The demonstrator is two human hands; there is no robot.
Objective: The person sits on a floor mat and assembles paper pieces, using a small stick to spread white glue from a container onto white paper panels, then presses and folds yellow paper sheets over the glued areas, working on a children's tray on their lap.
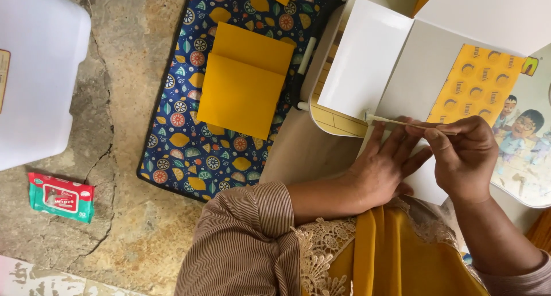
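Note:
My left hand [385, 165] lies flat, fingers spread, on a sheet of white card [413, 72] that rests on a small cream table [321, 115]. My right hand [466, 152] pinches a thin pale brush [396, 122] whose tip touches the card's near edge by a folded white flap [366, 55]. A yellow printed paper [475, 85] lies on the card to the right.
A dark blue mat with a citrus pattern [178, 141] lies on the stone floor and carries folded yellow card pieces [244, 81]. A white plastic container [37, 72] sits at far left, with a red and green pack of wipes [60, 196] below it.

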